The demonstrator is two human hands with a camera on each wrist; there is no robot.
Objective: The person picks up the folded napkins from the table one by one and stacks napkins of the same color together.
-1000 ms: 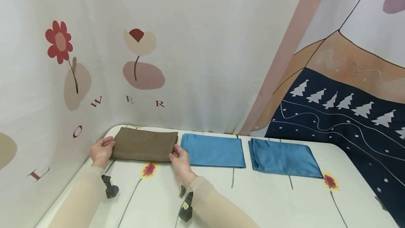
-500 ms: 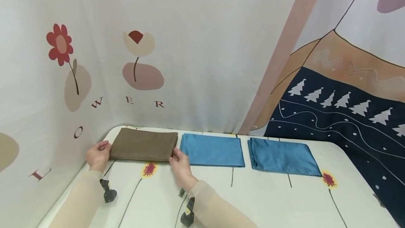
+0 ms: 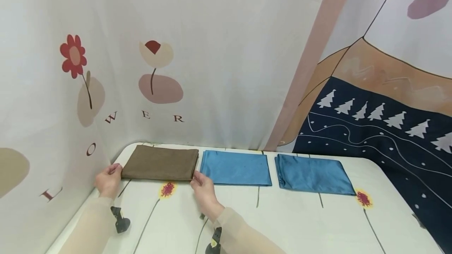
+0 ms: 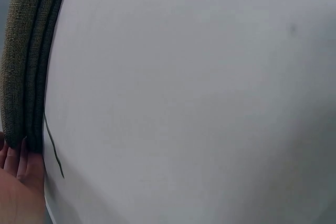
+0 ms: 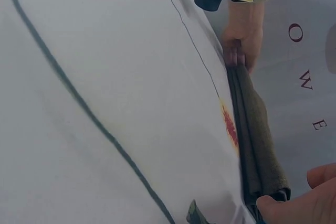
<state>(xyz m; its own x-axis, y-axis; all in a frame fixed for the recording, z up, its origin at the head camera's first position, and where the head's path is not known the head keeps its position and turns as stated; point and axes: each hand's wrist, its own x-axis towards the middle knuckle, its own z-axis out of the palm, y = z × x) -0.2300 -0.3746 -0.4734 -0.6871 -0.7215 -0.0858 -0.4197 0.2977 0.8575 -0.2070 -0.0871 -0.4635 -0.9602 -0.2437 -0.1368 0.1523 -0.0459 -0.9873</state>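
A folded brown cloth [image 3: 160, 163] lies at the back left of the table, its long side toward me. My left hand [image 3: 107, 180] holds its front left corner between thumb and fingers. The left wrist view catches those fingers [image 4: 23, 166] at the end of the stacked layers. At the front right corner, my right hand [image 3: 204, 191] pinches the cloth's edge. In the right wrist view the thumb [image 5: 270, 208] sits against the layers, while part of that hand is out of frame. Close beside the right hand is a folded blue cloth [image 3: 237, 167].
Farther right lies a second folded blue cloth [image 3: 314, 173], satiny and slightly rumpled. All the cloths rest on a white table cover [image 3: 293, 222] printed with flowers. A patterned curtain [image 3: 219, 69] hangs along the back and left edges.
My left hand has slid slightly left and toward me along the brown cloth's edge. The right hand has come down to the front right corner. The head view has shifted a little.
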